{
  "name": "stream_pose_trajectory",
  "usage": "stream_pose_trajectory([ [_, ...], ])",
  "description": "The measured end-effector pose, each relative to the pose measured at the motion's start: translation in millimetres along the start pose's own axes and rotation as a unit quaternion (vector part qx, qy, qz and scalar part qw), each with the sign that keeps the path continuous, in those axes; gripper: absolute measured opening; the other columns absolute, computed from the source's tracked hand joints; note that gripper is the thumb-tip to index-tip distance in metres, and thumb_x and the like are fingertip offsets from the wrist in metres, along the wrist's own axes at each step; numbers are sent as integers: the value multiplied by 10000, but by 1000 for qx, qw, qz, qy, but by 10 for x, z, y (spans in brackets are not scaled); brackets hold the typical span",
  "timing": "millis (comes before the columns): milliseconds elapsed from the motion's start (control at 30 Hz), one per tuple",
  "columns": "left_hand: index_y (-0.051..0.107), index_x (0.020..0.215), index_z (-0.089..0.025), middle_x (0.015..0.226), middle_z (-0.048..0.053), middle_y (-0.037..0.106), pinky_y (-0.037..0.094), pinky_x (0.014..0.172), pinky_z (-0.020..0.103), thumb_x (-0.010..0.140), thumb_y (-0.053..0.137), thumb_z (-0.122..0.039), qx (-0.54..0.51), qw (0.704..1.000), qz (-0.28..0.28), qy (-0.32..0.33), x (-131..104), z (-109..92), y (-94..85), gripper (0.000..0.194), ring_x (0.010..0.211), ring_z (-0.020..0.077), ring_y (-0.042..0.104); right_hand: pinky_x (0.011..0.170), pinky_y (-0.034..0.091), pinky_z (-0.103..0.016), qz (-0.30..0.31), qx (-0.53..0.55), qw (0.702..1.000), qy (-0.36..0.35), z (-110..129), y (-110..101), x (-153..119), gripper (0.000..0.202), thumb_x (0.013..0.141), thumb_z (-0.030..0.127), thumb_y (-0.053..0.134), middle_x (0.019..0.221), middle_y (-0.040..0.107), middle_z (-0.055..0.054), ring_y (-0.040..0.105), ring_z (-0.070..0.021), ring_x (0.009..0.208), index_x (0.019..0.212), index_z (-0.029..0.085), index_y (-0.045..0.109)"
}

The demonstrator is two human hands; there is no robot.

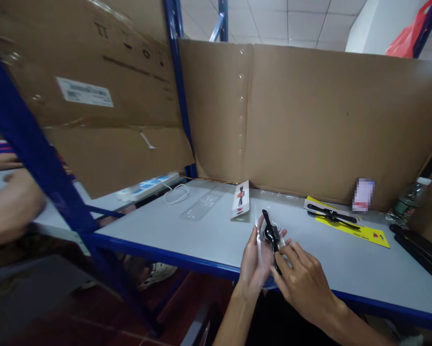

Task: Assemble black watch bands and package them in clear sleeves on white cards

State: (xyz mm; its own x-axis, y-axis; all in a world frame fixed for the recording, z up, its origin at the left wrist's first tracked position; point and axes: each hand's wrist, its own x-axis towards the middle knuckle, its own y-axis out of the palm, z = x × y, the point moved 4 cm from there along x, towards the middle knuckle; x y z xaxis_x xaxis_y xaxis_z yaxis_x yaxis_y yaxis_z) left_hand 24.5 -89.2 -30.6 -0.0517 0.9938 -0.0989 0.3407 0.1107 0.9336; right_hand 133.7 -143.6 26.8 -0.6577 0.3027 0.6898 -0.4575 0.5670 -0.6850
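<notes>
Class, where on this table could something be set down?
Bare: front left, between clear tray and blue edge; front right, between right hand, yellow card and long black item. Crowded: back right, around card and bottle.

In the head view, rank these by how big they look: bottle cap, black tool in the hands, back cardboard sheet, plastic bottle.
1. Back cardboard sheet
2. Plastic bottle and black tool, unranked: the tool is slimmer, and fingers partly cover it
3. Bottle cap
</notes>
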Motion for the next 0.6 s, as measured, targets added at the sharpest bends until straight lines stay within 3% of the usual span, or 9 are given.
stream_pose_trajectory([
  [200, 453, 1498, -338, 1045, 85, 729, 522, 957, 513, 1014, 468, -403, 0, 1000, -5, -8, 22, 6, -16, 489, 915, 250, 728, 739, 568, -407, 21, 25, 999, 5, 56, 58, -58, 100, 866, 254, 738, 977, 706, -114, 647, -298, 965, 901, 174, 688],
  [367, 532, 1431, -294, 1012, 94, 736, 527, 953, 523, 1014, 475, -367, -8, 1000, -12, -7, 29, -5, -47, 427, 992, 283, 724, 819, 566, -424, -10, 110, 993, 40, -25, -130, -144, 116, 934, 197, 632, 1083, 710, -111, 639, -268, 991, 1022, 191, 708],
  [500, 660, 1239, -185, 1029, 135, 737, 554, 924, 503, 993, 518, -340, -13, 1000, -23, -14, 30, -18, -75, 323, 1046, 311, 712, 817, 565, -416, -33, 123, 988, 86, -279, -333, -403, 189, 971, 164, 550, 1070, 704, -107, 641, -246, 978, 1025, 220, 722],
  [600, 687, 1115, -136, 1018, 165, 738, 586, 860, 490, 1005, 476, -315, 1, 998, -55, -19, 16, -44, -89, 298, 1042, 329, 714, 832, 567, -424, -25, 72, 985, 153, -663, -420, -738, 207, 979, 180, 535, 1049, 707, -103, 643, -249, 983, 968, 223, 737],
])
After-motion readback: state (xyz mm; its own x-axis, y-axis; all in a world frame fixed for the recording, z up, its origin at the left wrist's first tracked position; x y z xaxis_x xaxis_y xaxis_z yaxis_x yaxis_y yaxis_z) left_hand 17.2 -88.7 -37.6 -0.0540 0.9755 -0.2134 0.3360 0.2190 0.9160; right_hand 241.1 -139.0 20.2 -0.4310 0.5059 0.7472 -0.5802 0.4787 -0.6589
